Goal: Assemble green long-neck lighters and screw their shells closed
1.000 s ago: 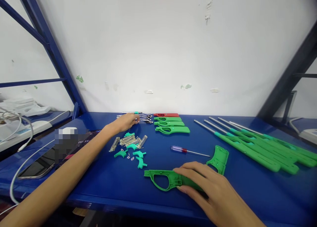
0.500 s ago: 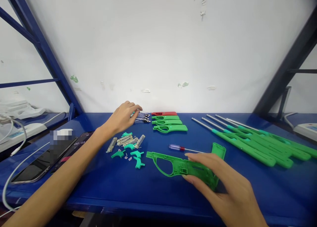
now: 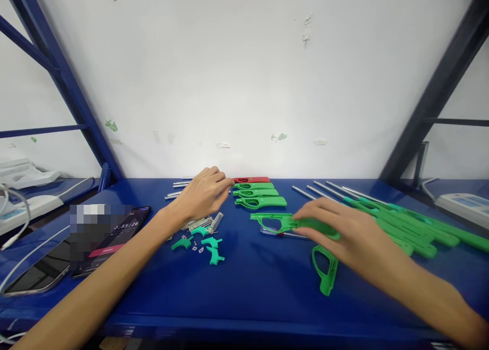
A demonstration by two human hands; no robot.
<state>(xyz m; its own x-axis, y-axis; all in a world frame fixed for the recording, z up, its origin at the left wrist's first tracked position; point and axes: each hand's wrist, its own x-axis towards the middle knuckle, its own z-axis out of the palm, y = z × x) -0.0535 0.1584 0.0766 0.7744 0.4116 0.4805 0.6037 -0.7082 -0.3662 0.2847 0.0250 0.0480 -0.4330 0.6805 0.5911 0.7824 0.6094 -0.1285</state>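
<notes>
Right hand [image 3: 340, 221] pinches green lighter shell [image 3: 317, 226] rearward, likely keeping its front clear; left hand [image 3: 206, 192], grasp unclear, near counter [image 3: 252, 291] back edge.

Left forearm [image 3: 116, 278] ran from 8 o'clock toward 2 | left hand [image 3: 204, 191] pointed toward 3 o'clock, back upward, fingers bent, grip unclear | right forearm [image 3: 416, 289] ran from 4 o'clock toward 10 | right hand [image 3: 346, 225] pointed to 9 o'clock, fingers bent above thumb, pinching

On the bench [image 3: 244, 299], phones [image 3: 133, 222] lie left, triggers [image 3: 216, 257] left of centre, rods [image 3: 179, 185] behind them, lighters [image 3: 405, 225] right.
</notes>
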